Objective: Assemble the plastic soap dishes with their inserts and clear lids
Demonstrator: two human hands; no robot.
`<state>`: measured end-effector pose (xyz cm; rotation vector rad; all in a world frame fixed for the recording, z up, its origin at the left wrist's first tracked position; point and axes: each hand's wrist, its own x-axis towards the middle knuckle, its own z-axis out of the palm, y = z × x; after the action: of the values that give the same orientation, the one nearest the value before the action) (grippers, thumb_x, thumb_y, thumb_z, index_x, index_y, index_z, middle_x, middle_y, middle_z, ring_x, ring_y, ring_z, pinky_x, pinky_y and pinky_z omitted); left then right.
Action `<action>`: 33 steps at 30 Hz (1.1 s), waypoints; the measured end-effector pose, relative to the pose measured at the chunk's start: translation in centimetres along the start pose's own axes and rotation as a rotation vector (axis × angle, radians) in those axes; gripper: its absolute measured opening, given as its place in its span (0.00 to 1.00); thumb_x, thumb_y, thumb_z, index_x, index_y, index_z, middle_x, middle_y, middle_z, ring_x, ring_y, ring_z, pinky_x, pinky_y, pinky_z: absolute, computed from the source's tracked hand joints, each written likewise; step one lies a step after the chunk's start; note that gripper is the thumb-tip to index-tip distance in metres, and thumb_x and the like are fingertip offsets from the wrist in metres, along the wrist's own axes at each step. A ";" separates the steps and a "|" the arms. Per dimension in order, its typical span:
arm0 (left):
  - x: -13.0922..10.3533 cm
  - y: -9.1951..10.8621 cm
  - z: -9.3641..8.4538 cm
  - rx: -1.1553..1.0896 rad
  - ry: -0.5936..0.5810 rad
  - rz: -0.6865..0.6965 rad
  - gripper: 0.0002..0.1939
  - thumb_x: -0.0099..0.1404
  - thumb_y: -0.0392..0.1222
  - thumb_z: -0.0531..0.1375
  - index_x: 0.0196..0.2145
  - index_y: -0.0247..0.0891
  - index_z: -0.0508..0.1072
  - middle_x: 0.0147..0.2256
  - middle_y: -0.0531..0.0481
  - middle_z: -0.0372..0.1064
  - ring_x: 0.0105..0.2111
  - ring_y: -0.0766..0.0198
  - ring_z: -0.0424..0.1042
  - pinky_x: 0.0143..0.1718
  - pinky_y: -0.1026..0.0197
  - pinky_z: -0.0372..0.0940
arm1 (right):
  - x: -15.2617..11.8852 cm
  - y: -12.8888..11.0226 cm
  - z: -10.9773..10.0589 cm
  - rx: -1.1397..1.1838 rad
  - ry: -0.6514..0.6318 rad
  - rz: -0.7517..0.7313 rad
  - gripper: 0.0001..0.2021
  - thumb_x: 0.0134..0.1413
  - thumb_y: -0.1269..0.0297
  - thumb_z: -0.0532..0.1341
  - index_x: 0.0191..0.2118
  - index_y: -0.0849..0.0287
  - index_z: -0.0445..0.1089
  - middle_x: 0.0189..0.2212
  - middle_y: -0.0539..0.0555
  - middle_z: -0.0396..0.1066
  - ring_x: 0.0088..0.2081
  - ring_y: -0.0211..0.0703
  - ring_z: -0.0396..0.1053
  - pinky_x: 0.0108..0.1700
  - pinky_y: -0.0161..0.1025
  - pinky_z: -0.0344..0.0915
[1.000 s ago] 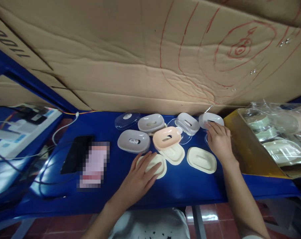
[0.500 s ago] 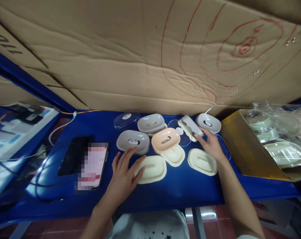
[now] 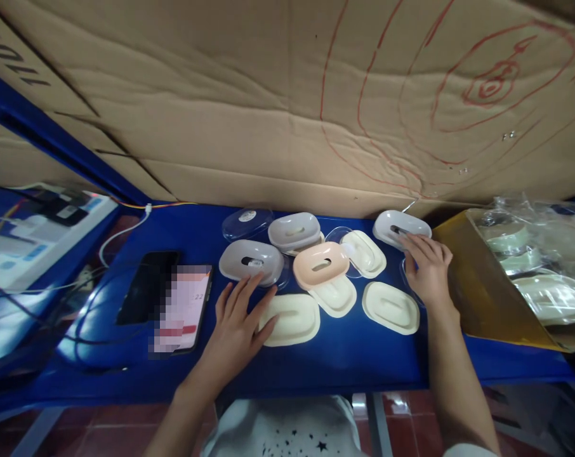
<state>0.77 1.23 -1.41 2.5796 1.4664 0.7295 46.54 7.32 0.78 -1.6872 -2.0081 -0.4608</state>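
Note:
My right hand (image 3: 429,266) has its fingers bent over the near edge of a grey oval soap dish (image 3: 387,222) at the back right, thumb below the rim. My left hand (image 3: 237,327) is spread, fingertips at the front of another grey soap dish (image 3: 230,260) and thumb by a cream oval tray (image 3: 294,320). Between the hands a peach soap dish (image 3: 311,270) overlaps a cream piece (image 3: 337,298). Another cream piece (image 3: 366,254) lies flat on a clear lid, and one more cream tray (image 3: 392,308) lies below it.
A third grey dish (image 3: 287,231) and a clear lid (image 3: 237,228) stand at the back, before a cardboard wall (image 3: 221,127). An open box (image 3: 459,279) of wrapped dishes is at right. Two phones (image 3: 142,292), cables and a power strip (image 3: 44,241) lie left.
My right hand has moved right and back, from the tilted grey dish to the back-right one. The tilted dish has left the cream piece, which now lies flat. My left hand stays spread.

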 end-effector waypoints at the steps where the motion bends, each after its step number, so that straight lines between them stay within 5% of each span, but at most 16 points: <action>1: -0.3 0.2 -0.2 -0.013 -0.015 0.015 0.22 0.77 0.42 0.62 0.66 0.43 0.72 0.73 0.35 0.58 0.74 0.39 0.57 0.73 0.31 0.51 | -0.1 0.0 -0.1 -0.016 0.010 0.005 0.20 0.72 0.69 0.55 0.63 0.52 0.76 0.62 0.58 0.77 0.64 0.59 0.71 0.67 0.60 0.57; 5: -2.1 1.2 -0.3 -0.067 -0.096 0.113 0.23 0.76 0.44 0.64 0.65 0.44 0.72 0.72 0.35 0.59 0.72 0.39 0.59 0.72 0.30 0.52 | 0.0 -3.6 -0.8 0.126 -0.015 -0.100 0.23 0.71 0.71 0.55 0.65 0.48 0.73 0.61 0.57 0.78 0.64 0.57 0.72 0.66 0.59 0.60; 11: -4.3 2.2 -0.1 -0.133 -0.173 0.122 0.25 0.77 0.38 0.63 0.68 0.48 0.69 0.67 0.38 0.67 0.67 0.44 0.66 0.66 0.37 0.63 | 0.3 -12.0 0.2 0.309 -0.304 -0.446 0.26 0.74 0.71 0.57 0.73 0.52 0.63 0.67 0.57 0.73 0.69 0.53 0.68 0.70 0.55 0.57; 15: -4.8 2.9 0.3 -0.235 -0.173 0.042 0.33 0.75 0.39 0.66 0.73 0.48 0.62 0.68 0.36 0.64 0.67 0.42 0.67 0.64 0.37 0.68 | -1.1 -14.0 0.0 0.295 -0.288 -0.528 0.27 0.71 0.78 0.55 0.70 0.53 0.67 0.60 0.54 0.79 0.61 0.49 0.74 0.69 0.55 0.57; 20: -5.2 3.2 1.7 -0.364 -0.057 -0.189 0.55 0.70 0.43 0.71 0.80 0.48 0.40 0.72 0.30 0.54 0.70 0.38 0.63 0.64 0.38 0.72 | -4.6 -17.7 -2.6 0.323 -0.334 -0.635 0.22 0.71 0.77 0.56 0.66 0.59 0.71 0.57 0.57 0.80 0.57 0.49 0.73 0.68 0.54 0.58; 23: -5.1 3.0 1.8 -0.392 -0.080 -0.176 0.52 0.74 0.44 0.68 0.80 0.50 0.38 0.72 0.31 0.55 0.70 0.39 0.64 0.63 0.38 0.72 | -6.0 -20.0 -3.2 0.359 -0.347 -0.718 0.19 0.73 0.74 0.56 0.63 0.60 0.74 0.58 0.55 0.79 0.58 0.50 0.71 0.67 0.52 0.61; 28: -4.6 2.1 1.0 -0.177 -0.093 -0.047 0.42 0.75 0.52 0.66 0.78 0.49 0.51 0.72 0.32 0.58 0.70 0.35 0.63 0.65 0.31 0.65 | -6.8 -21.2 -2.6 0.379 -0.344 -0.709 0.16 0.73 0.71 0.58 0.61 0.59 0.75 0.57 0.54 0.79 0.59 0.50 0.71 0.68 0.49 0.63; 33: -4.6 1.9 0.5 -0.160 -0.168 0.019 0.37 0.77 0.49 0.63 0.76 0.44 0.55 0.73 0.31 0.56 0.69 0.38 0.63 0.64 0.35 0.66 | -7.3 -20.3 -2.1 0.467 -0.383 -0.607 0.17 0.73 0.73 0.59 0.63 0.59 0.73 0.58 0.55 0.78 0.60 0.48 0.70 0.71 0.49 0.63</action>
<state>0.54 -3.47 -2.94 2.4703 1.2812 0.5897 27.91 -3.60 -0.61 -0.9151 -2.6421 0.1640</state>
